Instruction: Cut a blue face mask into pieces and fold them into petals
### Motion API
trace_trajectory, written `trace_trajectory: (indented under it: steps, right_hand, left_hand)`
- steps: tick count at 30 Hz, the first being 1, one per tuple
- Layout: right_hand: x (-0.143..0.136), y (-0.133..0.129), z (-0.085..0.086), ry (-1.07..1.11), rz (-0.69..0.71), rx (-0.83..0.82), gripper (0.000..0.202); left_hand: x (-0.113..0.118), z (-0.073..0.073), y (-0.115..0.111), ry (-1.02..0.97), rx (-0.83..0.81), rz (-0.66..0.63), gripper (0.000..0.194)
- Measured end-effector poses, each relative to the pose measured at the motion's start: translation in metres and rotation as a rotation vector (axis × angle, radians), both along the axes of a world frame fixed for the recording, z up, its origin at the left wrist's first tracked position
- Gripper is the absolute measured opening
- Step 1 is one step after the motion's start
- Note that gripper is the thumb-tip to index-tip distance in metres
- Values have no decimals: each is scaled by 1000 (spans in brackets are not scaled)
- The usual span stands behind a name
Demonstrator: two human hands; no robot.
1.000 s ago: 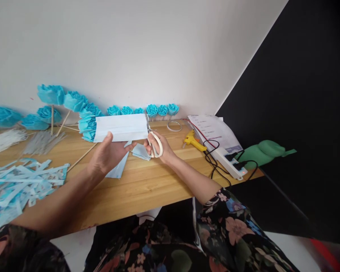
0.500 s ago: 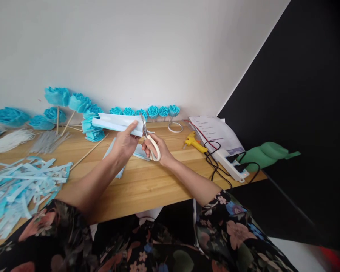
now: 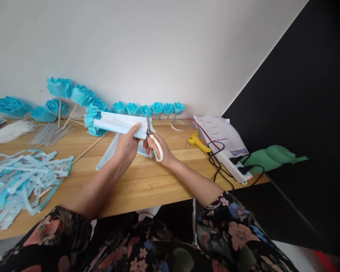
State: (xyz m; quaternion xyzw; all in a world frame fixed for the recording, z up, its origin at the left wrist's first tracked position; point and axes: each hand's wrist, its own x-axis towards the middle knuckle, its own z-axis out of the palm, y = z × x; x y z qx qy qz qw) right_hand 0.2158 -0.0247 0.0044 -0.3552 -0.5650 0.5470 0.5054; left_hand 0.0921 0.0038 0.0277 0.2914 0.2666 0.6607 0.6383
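Observation:
My left hand [image 3: 127, 144] pinches a pale blue and white disposable face mask [image 3: 117, 120], thumb on top, holding it stretched out flat above the table. My right hand [image 3: 166, 150] is closed around white-handled scissors [image 3: 157, 144]. Their blades point away from me and lie across the right end of the mask; a narrow edge of it shows just to the right of the blades. Under my hands, more pale blue sheets [image 3: 107, 154] lie on the wooden table [image 3: 124, 192], partly covered by my left hand and wrist.
Cut blue strips [image 3: 31, 177] are heaped at the left, near white cords [image 3: 13, 131] and grey strips [image 3: 49, 134]. Blue flowers [image 3: 59, 87] line the wall. At the right are a ring [image 3: 178, 125], a yellow glue gun [image 3: 197, 142], papers [image 3: 222, 132], a power strip [image 3: 234, 168] and a green object [image 3: 269, 158].
The scissors have moved slightly and their blades now lie across the mask's end, with an edge piece showing beyond them. The view has shifted a little.

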Motion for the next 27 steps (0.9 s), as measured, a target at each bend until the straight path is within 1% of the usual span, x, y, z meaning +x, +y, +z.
trace_trajectory:
  steps: [4,8,13,17,22,27]
  right_hand:
    - [2,1,-1,-7,-27,4,50]
    - [3,2,-2,-25,-41,8,49]
    - [2,2,-1,-39,-70,5,49]
    - [1,1,0,-30,-86,14,51]
    - [1,1,1,-23,-79,13,58]
    - [1,1,2,-31,-104,-9,62]
  left_hand:
    - [1,-2,-5,84,34,-127,17]
    - [1,0,-8,90,35,-177,20]
    - [3,-1,-11,80,0,-160,19]
    - [5,-3,-13,88,-3,-170,21]
    - [5,-4,-14,97,6,-157,21]
    - [6,-4,-13,110,10,-135,20]
